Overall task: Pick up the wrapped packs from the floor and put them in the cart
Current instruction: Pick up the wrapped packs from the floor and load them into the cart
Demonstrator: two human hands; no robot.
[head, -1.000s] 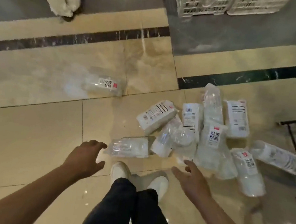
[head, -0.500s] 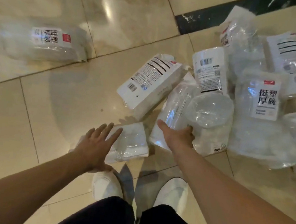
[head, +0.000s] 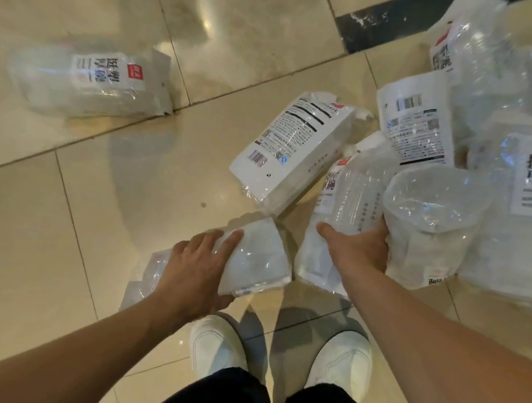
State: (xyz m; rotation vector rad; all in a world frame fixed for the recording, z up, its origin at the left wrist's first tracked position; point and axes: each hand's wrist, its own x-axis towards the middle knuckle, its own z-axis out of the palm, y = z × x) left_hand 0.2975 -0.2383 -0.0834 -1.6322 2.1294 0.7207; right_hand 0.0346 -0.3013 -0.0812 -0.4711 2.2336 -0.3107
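Several wrapped packs of clear plastic ware lie on the tiled floor. My left hand is clasped over a small flat pack just in front of my shoes. My right hand grips a long clear pack with a label, thumb on its left side, fingers wedged between it and a round pack of bowls. A white boxy pack lies beyond my hands. One pack lies apart at the left. More packs pile up at the right. The cart is out of view.
My two white shoes stand right below the hands on glossy beige tiles. A dark marble strip crosses the floor at the upper right. Bare floor spreads to the left and lower left.
The view has dropped closer to the floor. My left hand has closed over the small flat pack. My right hand has tightened around the long clear pack.
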